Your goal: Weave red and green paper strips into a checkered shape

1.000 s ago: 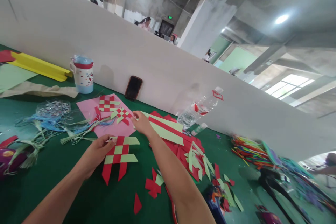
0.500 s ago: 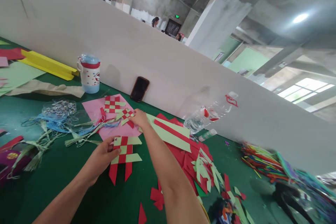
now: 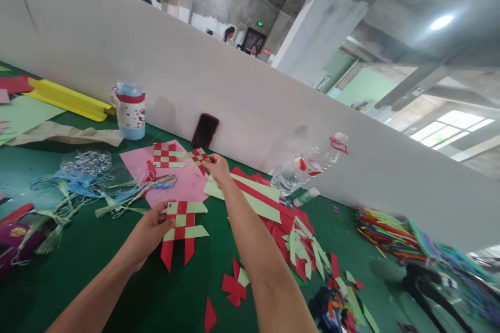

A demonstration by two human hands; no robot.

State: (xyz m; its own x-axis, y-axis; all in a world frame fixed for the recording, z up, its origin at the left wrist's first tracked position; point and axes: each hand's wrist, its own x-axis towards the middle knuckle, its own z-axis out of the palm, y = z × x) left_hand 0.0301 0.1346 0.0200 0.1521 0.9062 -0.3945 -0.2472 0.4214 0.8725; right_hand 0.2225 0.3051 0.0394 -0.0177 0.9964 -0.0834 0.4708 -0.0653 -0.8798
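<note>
Between the thumb and fingers of my left hand is a woven paper fish in red and pale green, its strip ends pointing right and down. My right hand reaches further out and pinches a second, smaller-looking woven fish above the pink paper sheet. Beside that one, a third woven fish lies flat on the pink sheet. Tassels in pale green and blue rest across the sheet's left part.
A dark phone and a lidded cup stand by the white partition. Red and green paper scraps spread right of my arm. A clear bottle, glue stick, scissors and colourful strips lie further right.
My right hand has moved up and right with its woven fish, away from the one lying on the pink sheet. My left hand keeps its fish almost in place.
</note>
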